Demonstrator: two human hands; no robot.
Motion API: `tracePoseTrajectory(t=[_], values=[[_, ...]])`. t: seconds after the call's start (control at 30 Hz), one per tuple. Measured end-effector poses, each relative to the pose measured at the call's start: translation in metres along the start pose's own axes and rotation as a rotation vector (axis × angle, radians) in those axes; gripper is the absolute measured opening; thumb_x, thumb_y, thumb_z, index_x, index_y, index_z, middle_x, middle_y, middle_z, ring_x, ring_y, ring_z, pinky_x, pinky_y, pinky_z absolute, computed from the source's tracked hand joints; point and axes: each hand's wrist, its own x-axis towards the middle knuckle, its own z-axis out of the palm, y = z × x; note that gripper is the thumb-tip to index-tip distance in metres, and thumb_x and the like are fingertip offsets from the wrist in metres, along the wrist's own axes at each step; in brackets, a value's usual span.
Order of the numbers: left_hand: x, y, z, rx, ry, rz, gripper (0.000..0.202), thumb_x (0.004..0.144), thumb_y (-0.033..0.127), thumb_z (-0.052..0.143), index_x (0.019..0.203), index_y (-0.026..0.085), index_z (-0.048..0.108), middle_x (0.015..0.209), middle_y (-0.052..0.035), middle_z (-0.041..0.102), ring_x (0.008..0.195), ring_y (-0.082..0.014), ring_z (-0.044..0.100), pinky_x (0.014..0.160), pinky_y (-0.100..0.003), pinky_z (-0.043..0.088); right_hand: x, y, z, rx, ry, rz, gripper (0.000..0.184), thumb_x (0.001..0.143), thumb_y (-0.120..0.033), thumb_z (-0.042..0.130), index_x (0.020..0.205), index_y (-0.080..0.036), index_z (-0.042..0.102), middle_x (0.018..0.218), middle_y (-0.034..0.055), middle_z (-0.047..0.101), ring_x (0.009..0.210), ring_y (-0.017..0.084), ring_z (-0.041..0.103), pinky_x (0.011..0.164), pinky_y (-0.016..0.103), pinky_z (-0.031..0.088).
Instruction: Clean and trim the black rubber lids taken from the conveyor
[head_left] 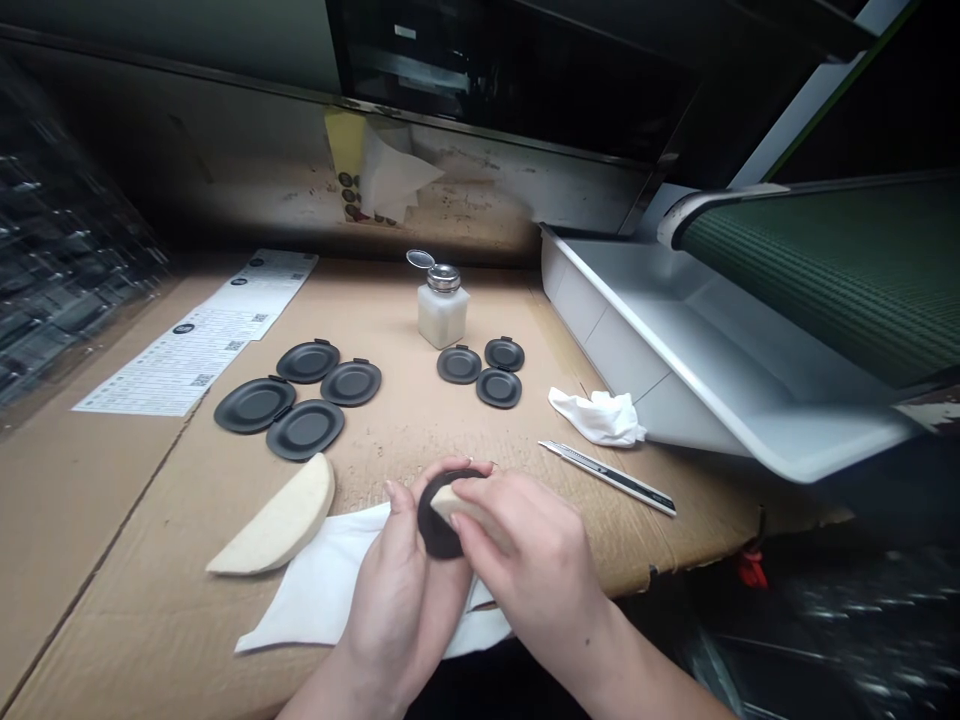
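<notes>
My left hand (401,600) cups a small black plastic lid (433,532), its fingers wrapped round the far edge. With thumb and fingers, my right hand (536,545) pinches a cream sponge piece (446,502) against the lid's face. Part of the sponge is hidden by my right fingers. Below both hands lies a white cloth (319,590) on the cardboard. Left of them, a larger half-round cream sponge (281,520) rests partly beside the cloth. Beyond my hands are several larger black lids (306,428) and three smaller black lids (499,388).
A square dispenser bottle (441,315) with its cap flipped up stands at the back. A utility knife (611,478) and crumpled tissue (598,416) lie right, beside a deep grey tray (622,375). Printed label sheets (169,370) lie left; a green conveyor belt (832,270) is far right.
</notes>
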Motion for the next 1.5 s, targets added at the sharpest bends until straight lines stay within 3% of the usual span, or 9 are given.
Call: tracePoseTrajectory(t=[0.2,0.33,0.53,0.67,0.8,0.9,1.03,1.27,1.5], values=[[-0.001,0.000,-0.002,0.019,0.018,-0.006,0.047,0.086,0.052,0.035,0.094,0.015,0.065,0.102,-0.0112,0.065,0.108,-0.0247,0.054,0.101,-0.038,0.034,-0.005,0.000,-0.014,-0.045,-0.173,-0.067,0.016,0.087,-0.017,0.048,0.093,-0.019,0.062,0.074,0.0020,0.061,0.070,0.013,0.057,0.066,0.026,0.047],[0.000,0.000,-0.004,-0.028,-0.027,-0.009,0.050,0.086,0.053,0.033,0.095,0.016,0.065,0.100,-0.0110,0.067,0.106,-0.0243,0.055,0.099,-0.038,0.036,-0.002,0.003,-0.027,-0.107,-0.080,-0.093,0.017,0.086,-0.013,0.049,0.097,-0.018,0.062,0.077,0.0035,0.063,0.072,0.014,0.056,0.067,0.027,0.046],[0.000,0.000,-0.002,-0.011,0.043,-0.003,0.047,0.089,0.047,0.034,0.094,0.014,0.066,0.101,-0.0107,0.067,0.108,-0.0224,0.055,0.100,-0.034,0.036,0.009,-0.001,0.004,-0.262,0.006,-0.265,0.020,0.085,-0.018,0.052,0.101,-0.018,0.062,0.069,0.0024,0.062,0.065,0.015,0.052,0.060,0.027,0.044],[0.000,0.000,0.001,-0.034,0.085,0.032,0.041,0.092,0.037,0.032,0.089,0.016,0.067,0.098,-0.0072,0.068,0.111,-0.0207,0.054,0.102,-0.036,0.035,0.020,-0.002,0.007,-0.239,0.059,-0.240,0.015,0.085,-0.017,0.052,0.096,-0.018,0.063,0.077,0.0026,0.066,0.067,0.013,0.056,0.061,0.026,0.045],[0.001,0.002,0.001,-0.061,0.062,0.008,0.044,0.089,0.045,0.034,0.097,0.015,0.065,0.103,-0.0114,0.068,0.112,-0.0251,0.054,0.099,-0.041,0.038,0.020,0.013,-0.025,-0.057,0.211,-0.004,0.017,0.083,-0.016,0.057,0.098,-0.020,0.061,0.090,0.0012,0.067,0.081,0.014,0.061,0.076,0.025,0.049],[0.000,0.004,0.001,-0.050,0.075,-0.025,0.050,0.088,0.049,0.034,0.102,0.011,0.063,0.106,-0.0183,0.067,0.112,-0.0307,0.054,0.099,-0.045,0.038,0.009,0.036,-0.050,-0.219,0.313,0.146,0.018,0.080,-0.022,0.062,0.098,-0.022,0.061,0.094,0.0012,0.067,0.085,0.017,0.062,0.078,0.028,0.049],[-0.001,0.003,0.001,-0.048,0.067,-0.019,0.051,0.088,0.048,0.033,0.103,0.009,0.063,0.108,-0.0212,0.066,0.112,-0.0323,0.054,0.101,-0.046,0.035,-0.015,0.060,-0.060,-0.338,0.197,0.099,0.017,0.081,-0.020,0.061,0.097,-0.023,0.061,0.089,0.0010,0.067,0.084,0.017,0.061,0.077,0.029,0.047],[-0.003,-0.001,-0.002,-0.018,0.000,0.027,0.057,0.083,0.057,0.039,0.104,0.010,0.063,0.110,-0.0204,0.065,0.116,-0.0314,0.051,0.104,-0.045,0.030,-0.040,0.070,-0.055,-0.365,0.077,0.134,0.020,0.083,-0.019,0.057,0.102,-0.024,0.059,0.095,0.0006,0.065,0.089,0.016,0.059,0.080,0.029,0.047],[-0.005,0.000,-0.004,-0.012,-0.020,0.031,0.053,0.084,0.054,0.038,0.106,0.012,0.062,0.113,-0.0189,0.064,0.118,-0.0295,0.049,0.104,-0.044,0.030,-0.030,0.040,-0.046,-0.239,0.200,-0.092,0.031,0.079,-0.005,0.058,0.107,-0.019,0.057,0.090,0.0040,0.065,0.085,0.015,0.060,0.078,0.027,0.050]])
